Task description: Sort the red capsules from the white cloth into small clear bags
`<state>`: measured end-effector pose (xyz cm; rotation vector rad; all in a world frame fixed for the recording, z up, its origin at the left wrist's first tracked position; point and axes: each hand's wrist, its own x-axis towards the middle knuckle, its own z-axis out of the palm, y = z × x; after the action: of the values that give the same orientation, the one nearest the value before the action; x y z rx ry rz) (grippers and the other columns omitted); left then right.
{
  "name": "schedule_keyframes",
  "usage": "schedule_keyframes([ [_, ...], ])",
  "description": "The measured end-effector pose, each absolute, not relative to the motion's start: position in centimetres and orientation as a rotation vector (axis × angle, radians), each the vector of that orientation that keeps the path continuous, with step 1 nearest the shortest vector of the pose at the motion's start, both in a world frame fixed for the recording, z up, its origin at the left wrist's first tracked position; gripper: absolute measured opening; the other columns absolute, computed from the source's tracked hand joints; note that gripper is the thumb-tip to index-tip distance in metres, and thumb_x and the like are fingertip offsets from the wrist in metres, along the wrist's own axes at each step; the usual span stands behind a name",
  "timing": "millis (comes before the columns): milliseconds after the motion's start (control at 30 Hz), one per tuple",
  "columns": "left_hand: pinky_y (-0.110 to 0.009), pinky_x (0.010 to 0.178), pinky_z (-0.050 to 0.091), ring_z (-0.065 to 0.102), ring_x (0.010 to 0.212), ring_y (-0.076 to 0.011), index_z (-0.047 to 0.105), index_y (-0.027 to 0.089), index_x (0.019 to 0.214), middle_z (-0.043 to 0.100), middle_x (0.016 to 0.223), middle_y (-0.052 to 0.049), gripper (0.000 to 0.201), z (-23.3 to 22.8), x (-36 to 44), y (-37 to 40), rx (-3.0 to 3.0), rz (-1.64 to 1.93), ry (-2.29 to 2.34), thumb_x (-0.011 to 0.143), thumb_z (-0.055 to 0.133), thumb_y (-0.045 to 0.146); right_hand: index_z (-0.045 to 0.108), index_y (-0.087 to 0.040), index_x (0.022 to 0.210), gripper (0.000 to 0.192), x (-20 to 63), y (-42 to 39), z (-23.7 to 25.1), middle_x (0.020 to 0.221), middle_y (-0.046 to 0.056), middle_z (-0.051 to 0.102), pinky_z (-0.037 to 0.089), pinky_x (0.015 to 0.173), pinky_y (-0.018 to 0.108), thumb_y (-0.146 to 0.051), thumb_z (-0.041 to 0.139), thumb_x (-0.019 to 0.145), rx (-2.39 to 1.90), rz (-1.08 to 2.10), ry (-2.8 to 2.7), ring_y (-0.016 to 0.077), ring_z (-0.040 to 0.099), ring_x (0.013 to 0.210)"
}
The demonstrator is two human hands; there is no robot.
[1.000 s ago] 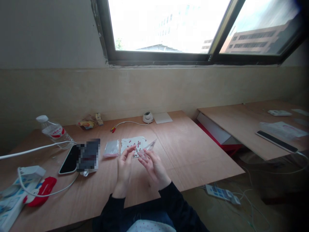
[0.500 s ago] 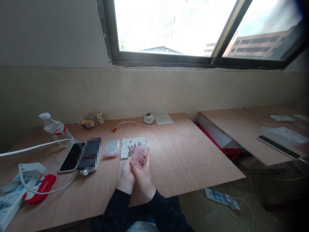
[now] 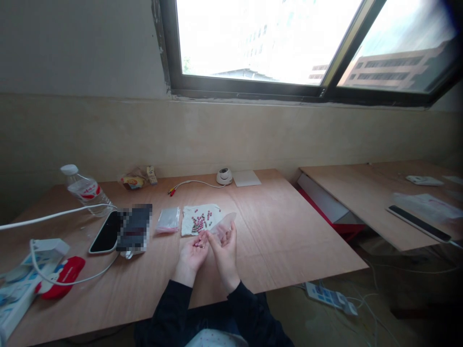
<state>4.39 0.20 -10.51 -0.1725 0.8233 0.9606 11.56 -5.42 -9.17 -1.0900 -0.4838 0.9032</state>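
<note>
Single head-worn view, forward and down across desk toward window.

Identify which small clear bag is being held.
The single bag in the right hand; the other bags lie stacked on the table, left of the white cloth.

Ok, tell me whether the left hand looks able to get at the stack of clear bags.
Probably not cleanly: the left hand holds small reddish pieces in its upturned palm, which could spill. Otherwise the way looks free: the stack of clear bags lies close by, nothing standing between.
</note>
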Motion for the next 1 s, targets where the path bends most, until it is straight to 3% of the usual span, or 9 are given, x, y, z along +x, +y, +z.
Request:
schedule_keyframes([
  [367,-0.028,0.055,0.059,0.068,0.066,-0.0162,0.053,0.010,0.106,0.064,0.086,-0.012,0.031,-10.6,4.6,0.7,-0.247,0.924,0.853,0.086,0.031,0.002,0.020,-0.023,0.138,0.093,13.0,-5.4,-9.7,0.134,0.012,0.042,0.037,0.103,0.037,-0.028,0.075,0.063,-1.109,0.884,-0.425,0.0227,0.044,0.124],
  [567,-0.028,0.054,0.059,0.067,0.066,-0.0156,0.053,0.012,0.102,0.062,0.087,-0.010,0.025,-10.7,5.3,0.9,-0.271,0.913,0.864,0.088,0.033,0.005,0.029,-0.024,0.135,0.087,13.6,-5.5,-9.6,0.126,0.010,0.050,0.041,0.099,0.037,-0.029,0.075,0.061,-1.047,0.864,-0.413,0.0234,0.044,0.123],
  [767,-0.026,0.052,0.059,0.066,0.066,-0.0155,0.053,0.011,0.106,0.062,0.086,-0.011,0.028,-10.1,5.4,1.0,-0.268,0.912,0.883,0.088,0.032,0.005,0.024,-0.022,0.136,0.091,13.6,-5.5,-9.5,0.129,0.011,0.047,0.033,0.106,0.040,-0.028,0.076,0.061,-1.106,0.902,-0.403,0.0233,0.041,0.126],
  [1000,-0.026,0.051,0.058,0.067,0.071,-0.0171,0.050,0.012,0.113,0.062,0.094,-0.013,0.033,-9.5,5.4,1.0,-0.266,0.894,0.900,0.087,0.032,0.004,0.036,-0.025,0.130,0.081,13.9,-5.4,-9.8,0.116,0.008,0.057,0.044,0.097,0.037,-0.027,0.076,0.060,-1.036,0.897,-0.405,0.0239,0.048,0.119],
])
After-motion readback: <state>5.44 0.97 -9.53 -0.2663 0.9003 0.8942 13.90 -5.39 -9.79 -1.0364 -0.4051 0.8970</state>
